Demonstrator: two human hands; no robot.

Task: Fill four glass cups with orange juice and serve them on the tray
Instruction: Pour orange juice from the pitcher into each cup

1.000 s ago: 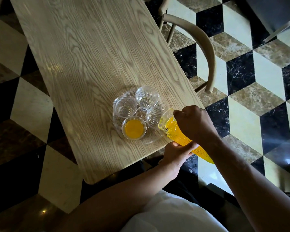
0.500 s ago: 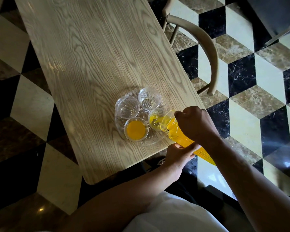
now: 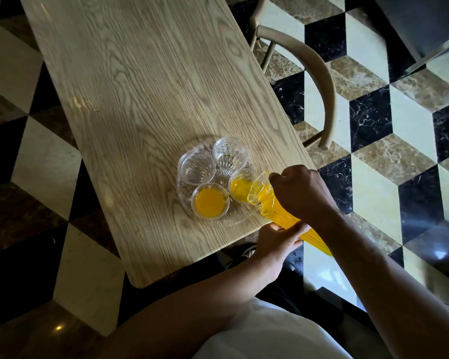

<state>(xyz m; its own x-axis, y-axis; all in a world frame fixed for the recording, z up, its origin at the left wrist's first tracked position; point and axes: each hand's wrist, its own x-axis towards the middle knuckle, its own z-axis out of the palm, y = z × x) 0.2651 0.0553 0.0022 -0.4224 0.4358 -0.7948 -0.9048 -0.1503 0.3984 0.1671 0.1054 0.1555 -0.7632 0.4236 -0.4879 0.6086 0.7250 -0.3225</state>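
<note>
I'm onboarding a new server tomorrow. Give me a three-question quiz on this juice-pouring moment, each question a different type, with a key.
1. Multiple choice: how many cups on the glass tray hold no juice yet? A) one B) two C) three
2. True or false: the left hand supports the pitcher from below while the right hand grips it near the spout.
3. Short answer: which cup is juice running into?

Key
1. B: the far cup and the left cup are empty.
2. True.
3. The right-hand cup, beside the filled near cup.
</note>
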